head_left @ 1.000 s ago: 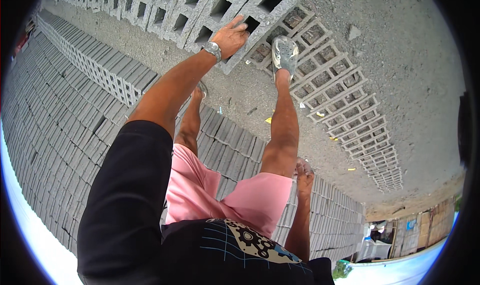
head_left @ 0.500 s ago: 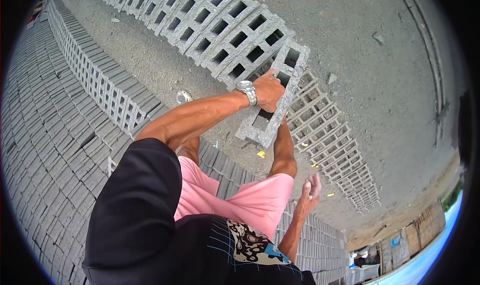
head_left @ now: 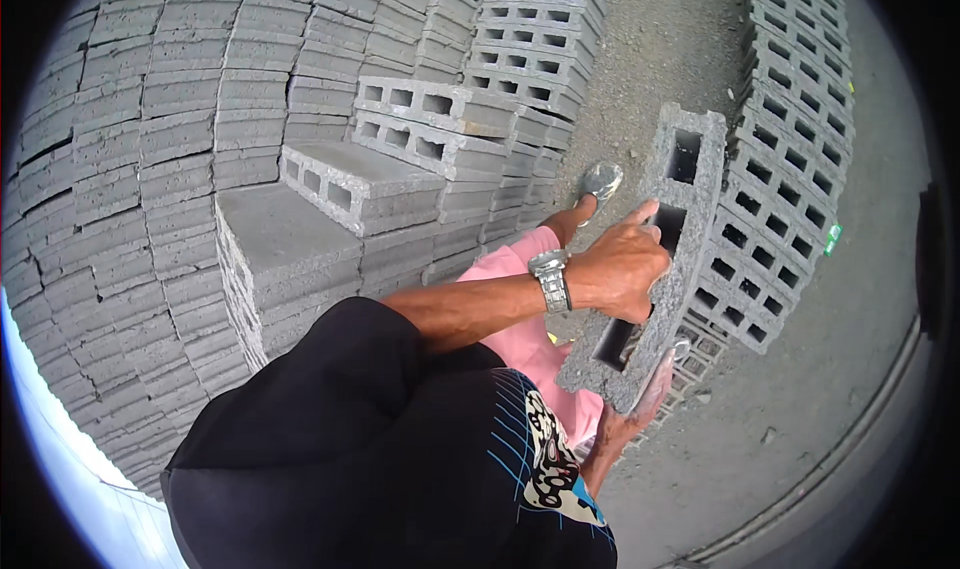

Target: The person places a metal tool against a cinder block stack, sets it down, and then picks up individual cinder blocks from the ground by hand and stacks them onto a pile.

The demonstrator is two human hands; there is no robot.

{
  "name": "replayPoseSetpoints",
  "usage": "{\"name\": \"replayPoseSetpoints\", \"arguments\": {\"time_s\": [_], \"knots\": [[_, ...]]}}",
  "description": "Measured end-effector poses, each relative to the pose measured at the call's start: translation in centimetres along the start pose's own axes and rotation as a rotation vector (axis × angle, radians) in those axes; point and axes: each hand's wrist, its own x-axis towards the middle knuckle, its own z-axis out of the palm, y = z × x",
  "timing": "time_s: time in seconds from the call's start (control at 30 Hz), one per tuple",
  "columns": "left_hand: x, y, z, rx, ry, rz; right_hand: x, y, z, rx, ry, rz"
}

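Observation:
A grey concrete hollow block (head_left: 680, 191) is held up in front of my body, tilted, with its row of rectangular holes facing me. My left hand (head_left: 622, 269), with a metal watch on its wrist, grips the block's middle, fingers hooked into a hole. At the block's lower end, my right hand (head_left: 645, 404) is against its outer side and partly hidden by it. To the right of the block stands a row of similar hollow blocks (head_left: 785, 149), holes facing up.
A large stack of concrete blocks (head_left: 200, 99) fills the left side, with stepped blocks (head_left: 290, 234) at its nearer edge. Bare gravelly ground (head_left: 640, 29) runs between stack and row. My shoe (head_left: 602, 181) is on it. A green scrap (head_left: 833, 239) lies beside the row.
My view and body have turned left toward the stack, carrying the block along. My right hand, free and apart before, has come to the block's lower end. The left hand keeps its grip.

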Motion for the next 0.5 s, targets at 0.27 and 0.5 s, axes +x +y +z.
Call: {"name": "replayPoseSetpoints", "arguments": {"time_s": [0.27, 0.5], "knots": [[-10.2, -11.2, -15.2, 0.179, 0.612, -0.564, 21.1, -8.2, 13.5, 0.157, -0.646, -0.426], [-20.6, -20.2, -21.3, 0.029, 0.676, -1.042, 25.4, -17.4, 28.9, 0.234, -1.082, -0.493]]}}
